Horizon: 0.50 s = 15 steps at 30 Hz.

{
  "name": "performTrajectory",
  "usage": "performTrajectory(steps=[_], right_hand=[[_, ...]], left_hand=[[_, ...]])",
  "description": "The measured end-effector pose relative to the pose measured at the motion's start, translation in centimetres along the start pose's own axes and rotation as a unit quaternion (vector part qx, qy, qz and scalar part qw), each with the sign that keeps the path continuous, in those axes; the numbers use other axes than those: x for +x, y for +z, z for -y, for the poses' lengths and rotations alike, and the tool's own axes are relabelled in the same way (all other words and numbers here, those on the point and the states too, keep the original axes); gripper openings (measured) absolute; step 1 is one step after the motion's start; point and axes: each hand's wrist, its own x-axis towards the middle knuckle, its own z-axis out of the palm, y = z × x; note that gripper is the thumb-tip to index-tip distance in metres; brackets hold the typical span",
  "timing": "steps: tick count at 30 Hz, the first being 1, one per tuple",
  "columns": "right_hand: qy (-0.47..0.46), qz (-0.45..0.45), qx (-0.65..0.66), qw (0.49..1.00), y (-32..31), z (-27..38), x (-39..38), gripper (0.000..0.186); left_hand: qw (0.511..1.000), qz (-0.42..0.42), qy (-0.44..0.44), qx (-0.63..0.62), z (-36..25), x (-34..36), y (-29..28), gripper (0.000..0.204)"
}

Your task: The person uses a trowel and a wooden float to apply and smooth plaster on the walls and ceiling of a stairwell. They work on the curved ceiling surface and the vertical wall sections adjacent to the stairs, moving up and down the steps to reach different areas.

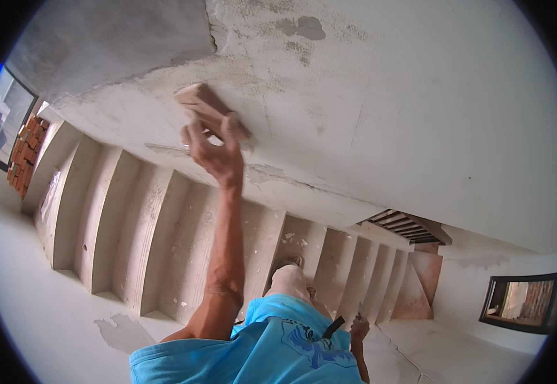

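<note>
My left hand (216,146) is raised with its fingers wrapped round the handle of a pale brown float or sanding block (203,100), which is against the plastered wall (419,102) and slightly blurred. Grey patches, smudges and a long crack mark the wall around it. Low at the right of my body, my right hand (359,329) is closed on a thin grey tool (361,310), possibly a scraper, too small to make out clearly.
Concrete stairs (131,224) run across below me, where my foot (291,262) stands. Stacked bricks (25,153) and a window (0,118) are at the left. A dark slatted railing (403,224) and a second window (521,301) are at the right.
</note>
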Motion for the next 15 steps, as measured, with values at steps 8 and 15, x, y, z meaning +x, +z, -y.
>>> performTrajectory(steps=[8,15], right_hand=[[0.013,0.019,-0.044,0.999,-0.8,2.0,-0.7,0.043],[0.016,-0.011,0.028,0.999,-1.2,3.5,0.5,0.039]], left_hand=[[0.985,0.100,0.091,-0.109,-8.7,-12.2,3.6,0.082],[0.972,0.063,0.207,-0.091,-4.5,-6.8,3.6,0.074]])
